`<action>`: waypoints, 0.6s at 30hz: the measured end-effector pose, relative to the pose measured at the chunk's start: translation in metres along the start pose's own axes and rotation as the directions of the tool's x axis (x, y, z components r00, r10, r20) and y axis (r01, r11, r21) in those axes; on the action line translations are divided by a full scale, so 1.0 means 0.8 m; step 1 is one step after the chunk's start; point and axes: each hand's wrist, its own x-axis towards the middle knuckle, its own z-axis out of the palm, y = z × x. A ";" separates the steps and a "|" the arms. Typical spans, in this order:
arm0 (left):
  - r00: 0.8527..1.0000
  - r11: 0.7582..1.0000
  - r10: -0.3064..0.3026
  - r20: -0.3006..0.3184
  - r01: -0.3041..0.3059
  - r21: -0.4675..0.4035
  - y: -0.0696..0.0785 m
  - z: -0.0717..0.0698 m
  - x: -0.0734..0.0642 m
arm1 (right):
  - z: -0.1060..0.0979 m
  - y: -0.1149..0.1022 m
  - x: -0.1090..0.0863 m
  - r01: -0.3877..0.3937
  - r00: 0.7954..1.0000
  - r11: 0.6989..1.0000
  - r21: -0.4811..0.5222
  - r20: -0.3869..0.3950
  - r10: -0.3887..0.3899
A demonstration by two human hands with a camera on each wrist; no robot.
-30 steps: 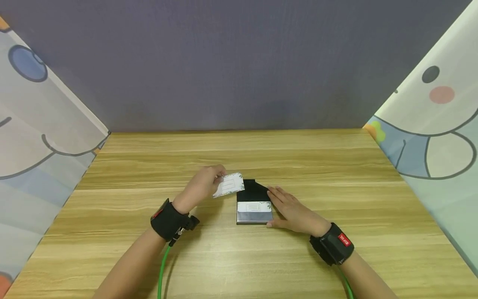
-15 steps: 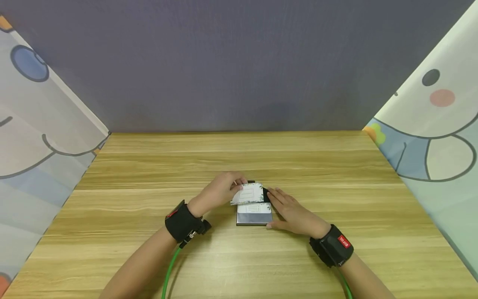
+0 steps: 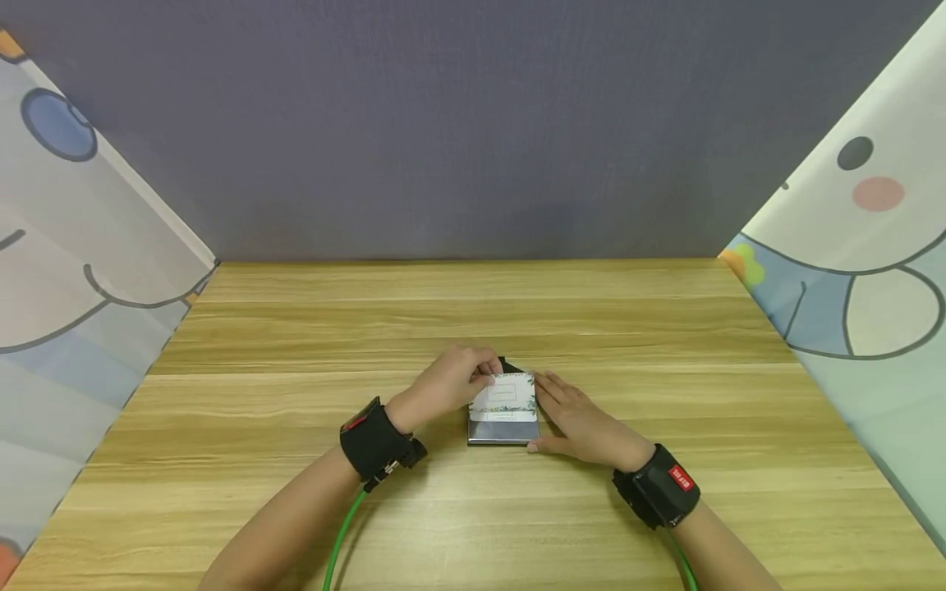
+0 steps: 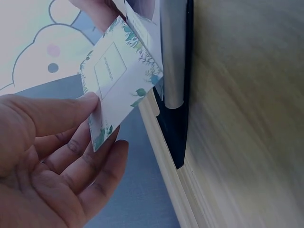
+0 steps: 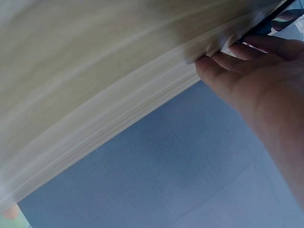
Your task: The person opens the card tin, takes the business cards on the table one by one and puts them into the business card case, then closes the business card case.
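My left hand (image 3: 449,382) pinches a white card (image 3: 512,392) printed with green leaves along its edges. In the left wrist view the thumb lies on the near end of the card (image 4: 113,76), and the card's far edge meets the case. A card case (image 3: 504,432) with a silver pocket and a black flap (image 4: 173,130) lies opened on the table. Another white card (image 3: 521,416) shows in its pocket, partly covered by the held one. My right hand (image 3: 584,420) rests along the case's right side, its fingers extended by the flap and its thumb near the lower corner.
The wooden table (image 3: 636,320) runs back to a grey panel (image 3: 473,131). Cartoon-printed sheets (image 3: 872,246) stand at both sides. Both wrists wear black bands, and a green cable (image 3: 343,533) trails from the left one.
The left hand has moved right and slightly toward me, bringing its card from beside the case to over the flap and the pocket's opening. The right hand stays put.
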 end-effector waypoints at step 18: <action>0.999 0.996 0.018 0.045 -0.022 0.085 0.002 0.008 0.000 | 0.000 0.000 -0.001 0.019 1.000 1.000 -0.002 -0.024 -0.019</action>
